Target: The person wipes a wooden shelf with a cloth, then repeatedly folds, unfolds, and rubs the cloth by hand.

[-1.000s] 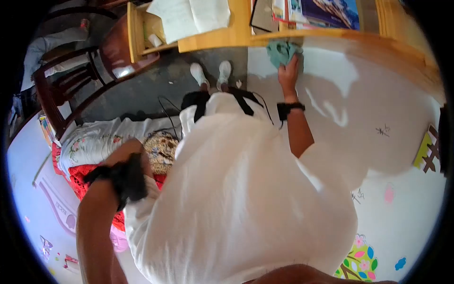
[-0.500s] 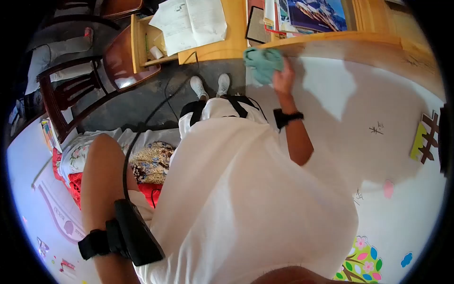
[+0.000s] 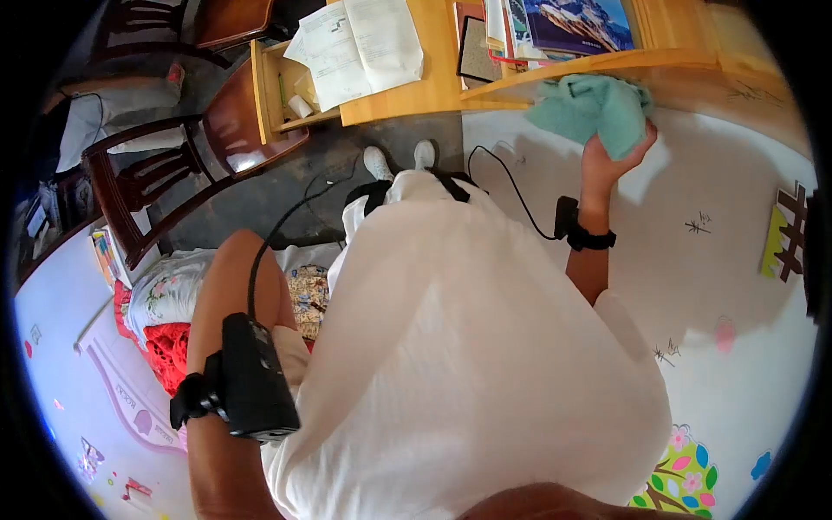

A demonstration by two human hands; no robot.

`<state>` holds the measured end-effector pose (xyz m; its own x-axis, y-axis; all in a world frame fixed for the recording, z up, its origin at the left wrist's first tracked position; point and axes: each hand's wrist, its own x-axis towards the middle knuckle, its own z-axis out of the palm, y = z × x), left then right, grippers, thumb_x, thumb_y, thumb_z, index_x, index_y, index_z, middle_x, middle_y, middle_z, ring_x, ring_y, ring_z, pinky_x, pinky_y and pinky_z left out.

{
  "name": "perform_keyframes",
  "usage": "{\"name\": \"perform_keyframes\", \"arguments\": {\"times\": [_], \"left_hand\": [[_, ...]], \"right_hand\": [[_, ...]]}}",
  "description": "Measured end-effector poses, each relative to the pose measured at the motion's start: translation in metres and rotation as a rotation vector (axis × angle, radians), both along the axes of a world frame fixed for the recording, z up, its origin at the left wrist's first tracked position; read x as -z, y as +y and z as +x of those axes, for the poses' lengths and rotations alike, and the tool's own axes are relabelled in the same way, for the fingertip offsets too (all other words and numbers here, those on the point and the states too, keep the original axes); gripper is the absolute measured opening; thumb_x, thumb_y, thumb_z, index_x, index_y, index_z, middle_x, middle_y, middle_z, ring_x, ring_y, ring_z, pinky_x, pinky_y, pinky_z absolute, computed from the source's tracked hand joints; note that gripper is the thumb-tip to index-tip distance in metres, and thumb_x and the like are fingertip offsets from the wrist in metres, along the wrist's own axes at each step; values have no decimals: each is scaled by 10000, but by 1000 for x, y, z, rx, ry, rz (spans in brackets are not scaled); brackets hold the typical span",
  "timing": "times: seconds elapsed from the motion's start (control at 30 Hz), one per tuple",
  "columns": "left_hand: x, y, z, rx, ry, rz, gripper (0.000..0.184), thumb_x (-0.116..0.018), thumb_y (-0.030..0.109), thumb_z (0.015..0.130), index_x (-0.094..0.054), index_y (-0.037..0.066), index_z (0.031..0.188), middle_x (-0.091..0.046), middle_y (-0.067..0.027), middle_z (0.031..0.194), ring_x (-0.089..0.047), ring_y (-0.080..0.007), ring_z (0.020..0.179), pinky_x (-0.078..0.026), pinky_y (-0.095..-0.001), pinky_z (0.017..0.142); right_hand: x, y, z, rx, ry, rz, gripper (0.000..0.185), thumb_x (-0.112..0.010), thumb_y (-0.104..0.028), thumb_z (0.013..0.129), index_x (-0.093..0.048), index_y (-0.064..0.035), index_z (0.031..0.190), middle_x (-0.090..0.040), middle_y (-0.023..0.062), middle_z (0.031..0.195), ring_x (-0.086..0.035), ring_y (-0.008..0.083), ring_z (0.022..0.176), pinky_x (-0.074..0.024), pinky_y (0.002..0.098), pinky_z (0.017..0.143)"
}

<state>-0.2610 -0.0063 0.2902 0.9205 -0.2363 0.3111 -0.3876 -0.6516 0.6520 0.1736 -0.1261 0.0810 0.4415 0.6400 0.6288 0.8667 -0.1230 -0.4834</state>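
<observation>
My right hand [image 3: 617, 163] grips a soft green cloth [image 3: 589, 108], its fingers partly hidden behind the folds. The cloth spreads against the lower face of the wooden shelf board [image 3: 685, 78], beside the white wall [image 3: 667, 165]. A black strap with a small device [image 3: 579, 225] circles my right wrist. Of my left side, only the bent arm [image 3: 230, 321] shows, with a black box [image 3: 258, 377] strapped to it. My left hand itself is out of sight.
Books [image 3: 576, 26] stand on the wooden shelf. Papers [image 3: 364, 52] lie on the desk above an open drawer [image 3: 273, 87]. A dark wooden chair [image 3: 139, 178] stands left. Black cables [image 3: 290, 212] hang near my legs, and a bed with red fabric [image 3: 169, 347] lies lower left.
My right hand has moved right along the board with the green cloth, which is now more spread out. The view has shifted slightly, and my left arm appears a little further right.
</observation>
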Motion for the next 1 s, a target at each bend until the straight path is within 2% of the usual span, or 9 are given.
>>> {"name": "perform_keyframes", "arguments": {"times": [0.23, 0.4, 0.5, 0.57, 0.67, 0.73, 0.8, 0.83, 1.0], "left_hand": [[24, 20, 38, -8, -41, -107, 250, -623, 287, 904, -624, 39, 934, -590, -102, 761, -586, -281, 719, -465, -357, 659], [99, 17, 122, -205, -72, -468, 255, -627, 289, 902, -626, 35, 918, -581, -102, 760, -579, -290, 719, -462, -355, 656], [164, 0, 179, -416, 149, -925, 243, -564, 248, 958, -571, 31, 1067, -622, -93, 963, -608, -199, 872, -479, -323, 765], [214, -5, 209, -450, 124, -1025, 330, -533, 185, 979, -483, 8, 1252, -614, -83, 1093, -595, -162, 980, -478, -302, 857], [213, -11, 237, -535, 38, -1059, 328, -572, 229, 952, -499, 9, 1183, -618, -107, 1057, -602, -193, 945, -477, -329, 822], [175, -10, 239, -524, -17, -1052, 357, -614, 234, 917, -499, -6, 1155, -599, -124, 1041, -596, -244, 946, -472, -357, 832], [146, -7, 237, -488, -133, -668, 397, -646, 206, 892, -495, 20, 1209, -558, -139, 1072, -561, -275, 995, -449, -352, 875], [133, -8, 238, -490, -199, -592, 418, -674, 185, 833, -505, 22, 1179, -516, -165, 1059, -516, -335, 979, -440, -376, 866], [143, -4, 255, -538, -308, -336, 415, -649, 156, 804, -496, -6, 1155, -521, -161, 1142, -496, -332, 1074, -444, -402, 867]], "right_hand": [[-69, -3, -9, 70, 143, 652, 572, -741, -97, 769, -446, 19, 1245, -492, 171, 1252, -465, 288, 1158, -347, 429, 1031], [-17, 12, -1, 125, -159, 25, 635, -760, -147, 743, -463, 34, 1275, -478, 185, 1322, -447, 327, 1222, -347, 443, 1039], [8, 19, -20, 153, -313, -177, 662, -767, -167, 733, -470, 39, 1287, -473, 191, 1351, -439, 342, 1247, -347, 449, 1042], [18, 21, -29, -175, 21, -117, 580, -761, -121, 711, -536, 5, 1230, -502, 200, 1300, -479, 361, 1213, -355, 447, 1039], [22, 8, -38, -175, 231, -106, 566, -738, -69, 704, -540, -29, 1233, -507, 212, 1267, -499, 376, 1180, -377, 441, 1018], [-5, -3, -44, -182, 235, -123, 524, -717, -61, 754, -523, 1, 1237, -508, 189, 1278, -506, 348, 1172, -396, 424, 997], [-28, -14, -54, -85, 815, 146, 397, -581, -69, 904, -486, 35, 1275, -523, 161, 1284, -470, 275, 1215, -358, 388, 1029], [-38, -12, -53, -85, 817, 150, 397, -581, -69, 904, -486, 35, 1275, -523, 161, 1284, -470, 275, 1215, -358, 388, 1029], [-39, 10, -33, -146, 417, 76, 379, -552, -115, 928, -482, 54, 1259, -548, 171, 1247, -498, 294, 1157, -365, 399, 1016]]}}
